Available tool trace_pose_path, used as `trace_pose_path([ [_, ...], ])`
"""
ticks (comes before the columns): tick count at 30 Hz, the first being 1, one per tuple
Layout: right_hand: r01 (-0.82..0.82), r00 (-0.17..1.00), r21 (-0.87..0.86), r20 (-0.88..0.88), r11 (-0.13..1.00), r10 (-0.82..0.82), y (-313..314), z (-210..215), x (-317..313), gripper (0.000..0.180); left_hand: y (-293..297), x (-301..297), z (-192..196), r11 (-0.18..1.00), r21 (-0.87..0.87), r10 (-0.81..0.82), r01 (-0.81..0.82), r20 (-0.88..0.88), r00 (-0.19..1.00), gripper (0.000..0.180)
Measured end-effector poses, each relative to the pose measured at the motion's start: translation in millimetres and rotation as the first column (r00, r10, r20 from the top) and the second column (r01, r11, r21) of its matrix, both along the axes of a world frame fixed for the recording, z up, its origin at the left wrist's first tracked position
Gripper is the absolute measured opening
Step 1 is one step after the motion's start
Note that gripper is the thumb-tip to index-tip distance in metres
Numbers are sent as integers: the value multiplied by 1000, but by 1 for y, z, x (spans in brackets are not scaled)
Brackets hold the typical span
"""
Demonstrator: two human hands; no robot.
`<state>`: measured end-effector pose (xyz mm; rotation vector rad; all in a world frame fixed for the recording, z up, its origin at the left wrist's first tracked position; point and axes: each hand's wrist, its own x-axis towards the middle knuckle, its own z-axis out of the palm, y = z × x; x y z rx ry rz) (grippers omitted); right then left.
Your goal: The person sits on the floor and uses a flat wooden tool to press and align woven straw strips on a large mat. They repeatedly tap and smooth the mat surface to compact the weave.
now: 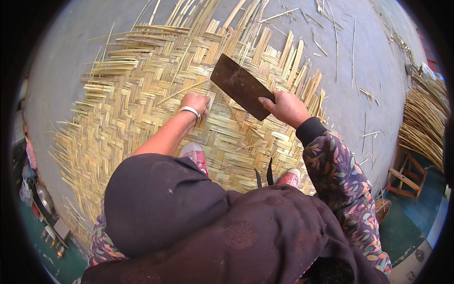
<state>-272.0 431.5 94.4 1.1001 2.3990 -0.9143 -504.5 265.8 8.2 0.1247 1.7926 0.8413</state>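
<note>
A woven mat of split reed strips point(127, 102) lies on the ground under my feet, its far and right edges ragged with loose strip ends. My right hand point(289, 108) is wrapped round a dark cleaver point(240, 85), the thumb against its broad rectangular blade. That blade hangs over the mat, slanting up to the left; its handle is hidden in the hand. To its left, my left hand point(195, 103) is closed low over the weave, and whatever its fingers hold is hidden. A thin loose strip point(182, 91) slants across the mat just beyond this hand.
Loose stalks and scraps point(336, 49) are scattered on the grey floor at the far right. A thick bundle of reeds point(423, 125) lies at the right, near a small wooden stool point(407, 179). My red shoes point(197, 155) stand on the mat.
</note>
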Motion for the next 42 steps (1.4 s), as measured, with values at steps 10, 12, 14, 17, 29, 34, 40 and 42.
trace_pose_path([
  [10, 14, 1000, -207, 12, 978, -11, 22, 18, -7, 51, -6, -3, -3, 997, 59, 42, -44, 38, 998, 20],
  [12, 13, 998, -216, 55, 976, -1, 26, 24, -7, 51, -6, -2, -1, 997, 74, 26, -28, 34, 999, 20],
  [14, -10, 996, -207, 81, 978, 27, 29, 29, -6, 50, -7, -1, 0, 998, 64, 13, -14, 7, 1000, 20],
  [17, -97, 989, -148, 96, 984, 112, 34, 34, -8, 49, -6, 1, 0, 998, 52, 44, -44, 3, 999, 20],
  [29, -413, 902, 50, 157, 909, 401, 65, 47, -54, 50, -4, 1, -4, 999, -45, 5, -9, -95, 995, 26],
  [34, -364, 912, -9, 201, 931, 358, 65, 50, -50, 49, -7, 0, 3, 1000, -8, -4, 4, -49, 999, 26],
  [40, -401, 898, 27, 212, 916, 386, 66, 52, -51, 48, -6, 0, 7, 1000, -9, -4, 4, -13, 1000, 25],
  [42, -394, 899, 24, 216, 919, 381, 67, 55, -53, 48, -6, 0, 7, 1000, -12, -5, 5, -12, 1000, 25],
])
